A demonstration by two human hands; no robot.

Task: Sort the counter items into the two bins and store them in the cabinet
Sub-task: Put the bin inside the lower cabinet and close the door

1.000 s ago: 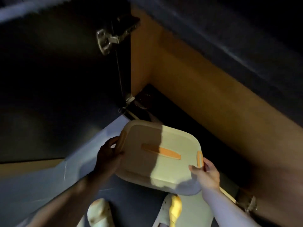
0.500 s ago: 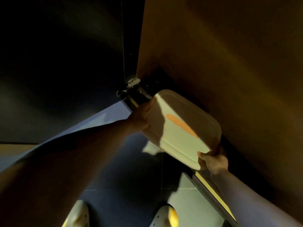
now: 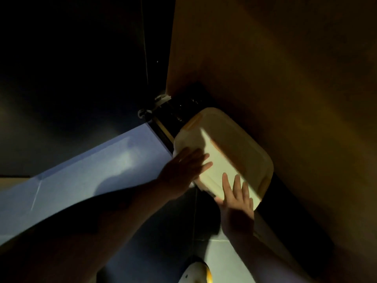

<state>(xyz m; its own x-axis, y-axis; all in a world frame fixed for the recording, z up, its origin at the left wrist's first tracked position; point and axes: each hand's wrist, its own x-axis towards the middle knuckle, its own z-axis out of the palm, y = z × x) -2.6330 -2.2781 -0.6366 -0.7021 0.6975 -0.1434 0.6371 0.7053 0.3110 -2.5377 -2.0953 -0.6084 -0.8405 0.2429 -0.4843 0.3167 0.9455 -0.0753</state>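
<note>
Under the dim cabinet (image 3: 265,78) opening, the lidded bin (image 3: 228,152) now sits partly inside, both hands having let go their grip: left hand (image 3: 183,170) and right hand (image 3: 236,199) press flat-fingered, likely sliding it home.

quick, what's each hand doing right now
Left hand: open, fingers straight, flat on the bin lid.
Right hand: open, fingers straight, pressing the lid's near edge.

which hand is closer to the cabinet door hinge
Left. The left hand presses flat on the bin at its near left corner, below the hinge. The right hand lies flat on the bin's near right edge, farther away.
</note>
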